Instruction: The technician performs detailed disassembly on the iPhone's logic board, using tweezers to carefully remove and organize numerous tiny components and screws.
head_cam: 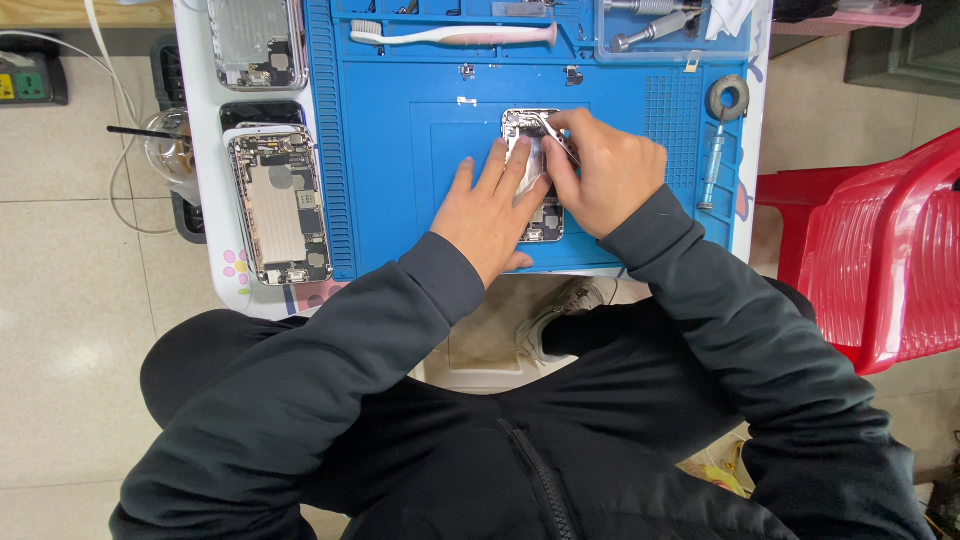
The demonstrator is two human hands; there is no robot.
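Note:
An opened phone chassis (521,128) lies on the blue repair mat (400,150), its inner parts showing. My left hand (487,215) lies flat over its left side, fingers spread and pressing it down. My right hand (603,170) is curled over the phone's right edge and pinches thin metal tweezers (556,138) whose tips point at the phone's upper part. Most of the phone's middle is hidden under both hands.
Two more opened phone bodies (280,205) (255,42) lie on the white table at left. A toothbrush (450,35), a syringe (712,165), a tape roll (728,97) and a clear box of tools (660,25) sit on the mat. A red plastic chair (880,250) stands right.

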